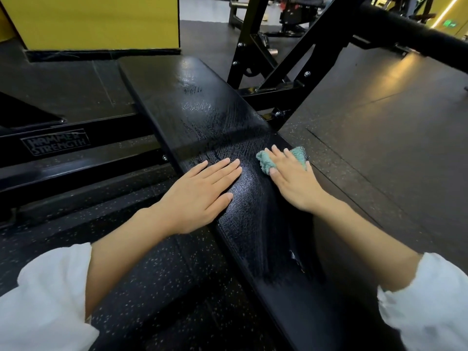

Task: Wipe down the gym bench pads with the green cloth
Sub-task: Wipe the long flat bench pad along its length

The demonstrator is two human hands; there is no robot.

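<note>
Pressing my right hand (291,181) flat on the green cloth (266,162) near the padded surface's (202,110) right edge, that grip open, my left hand (202,193) flat beside it, grip open too.

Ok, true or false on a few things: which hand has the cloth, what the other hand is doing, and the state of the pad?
1. The right hand presses on the green cloth. True.
2. The left hand grips the frame. False: it rests flat on the bench pad.
3. The cloth lies on the floor. False: it is on the pad, near its right edge.
4. Shiny streaks show on the pad beyond the hands. True.
5. The frame label reads Hammer Strength. True.
</note>
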